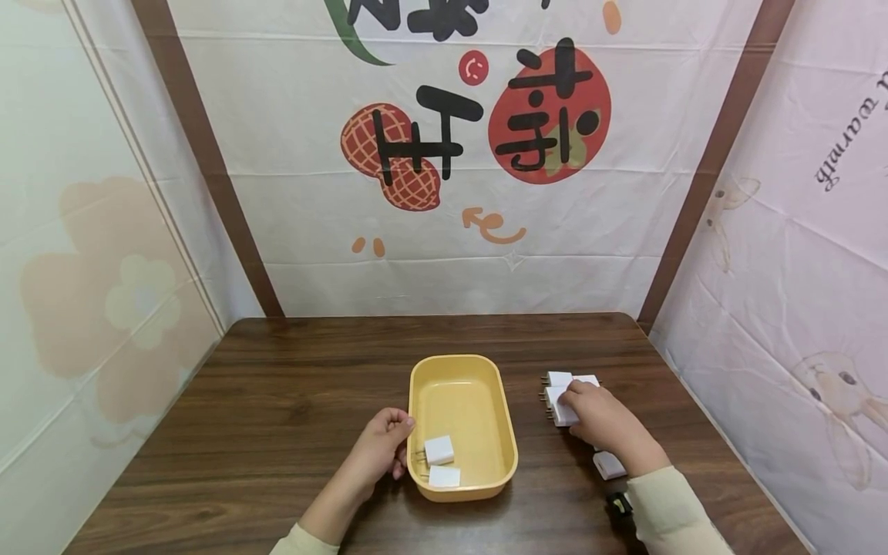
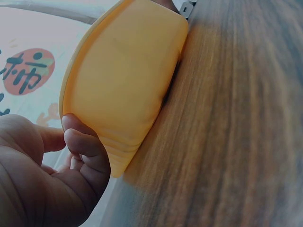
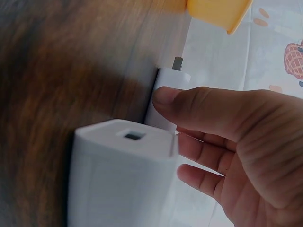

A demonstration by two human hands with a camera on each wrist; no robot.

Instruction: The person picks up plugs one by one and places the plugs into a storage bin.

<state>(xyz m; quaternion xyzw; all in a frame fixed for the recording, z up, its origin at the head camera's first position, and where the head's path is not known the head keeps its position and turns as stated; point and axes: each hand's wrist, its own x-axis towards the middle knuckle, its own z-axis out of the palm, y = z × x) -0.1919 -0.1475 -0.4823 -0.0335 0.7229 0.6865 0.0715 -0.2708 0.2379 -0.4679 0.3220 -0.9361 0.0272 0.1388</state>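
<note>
A yellow plastic bin [image 1: 466,408] stands on the table, two white charger plugs [image 1: 439,449] lying at its near end. My left hand [image 1: 378,447] pinches the bin's left rim between thumb and curled fingers. To the right of the bin, my right hand [image 1: 602,422] reaches over a cluster of white charger plugs [image 1: 559,378]. Its thumb and fingers grip one charger plug [image 3: 163,78], whose metal prong shows in the right wrist view. Closer to that wrist camera is another charger plug [image 3: 123,175] with a port in its end. The right hand partly hides the cluster.
Below the right hand lies a separate charger plug [image 1: 609,465], near the sleeve. A dark wood-grain table [image 1: 298,385] carries everything. Printed white cloth [image 1: 444,285] hangs behind the table, with more cloth at both sides.
</note>
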